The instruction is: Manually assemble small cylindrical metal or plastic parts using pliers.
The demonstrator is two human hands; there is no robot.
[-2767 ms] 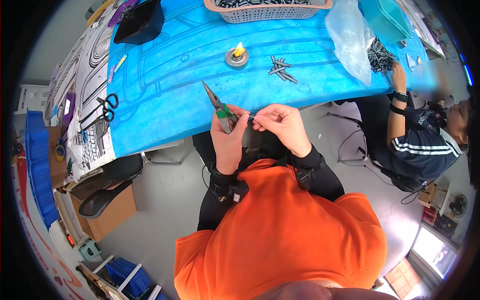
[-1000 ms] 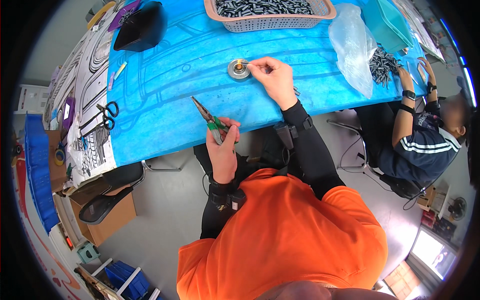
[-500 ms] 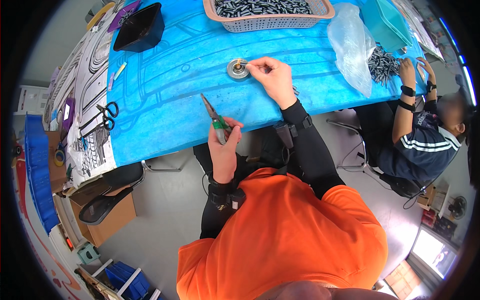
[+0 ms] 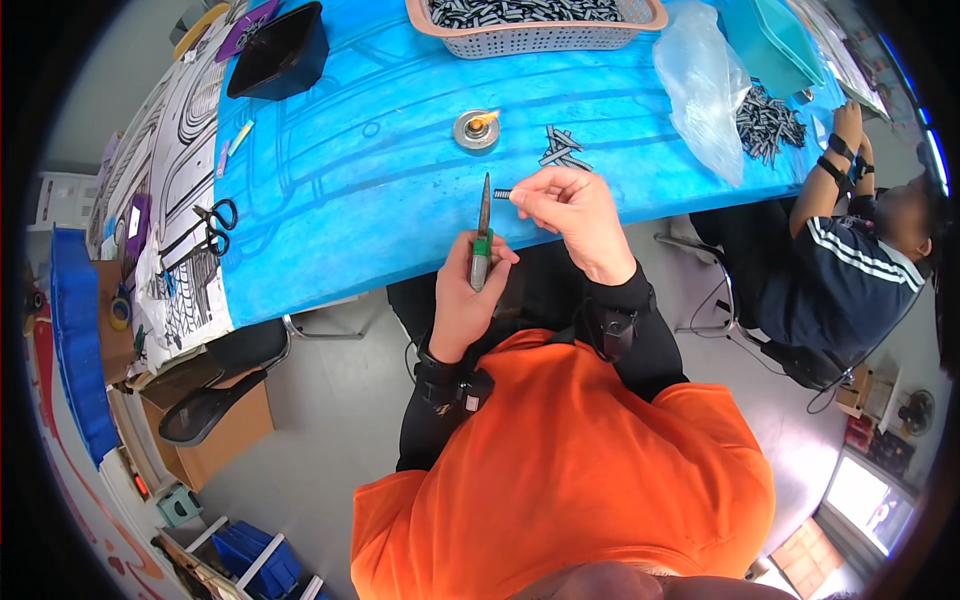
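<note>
My left hand (image 4: 467,298) is closed round the green-and-grey handles of needle-nose pliers (image 4: 483,232), whose jaws point away from me and look nearly together. Between thumb and fingertips, my right hand (image 4: 575,215) pinches a short black-and-grey ribbed piece (image 4: 503,194). That piece sticks out leftward, close beside the jaws; whether it touches them I cannot tell. Beyond both hands stands a small round metal burner (image 4: 475,131) with a yellow-orange flame. A small heap of similar black-and-grey pieces (image 4: 563,150) lies on the blue table cover, just past my right hand.
A pink-rimmed basket (image 4: 545,42) full of such pieces stands at the far side. Left are a black tray (image 4: 278,55) and scissors (image 4: 217,226). Right lie a clear plastic bag (image 4: 700,95), a teal bin (image 4: 770,45) and a bigger pile (image 4: 768,125) near a seated co-worker (image 4: 850,270).
My right hand has drawn back from the burner toward me with the piece. The pliers have moved right and turned straighter, beside it. The flame and small heap now show; the co-worker's arms have shifted.
</note>
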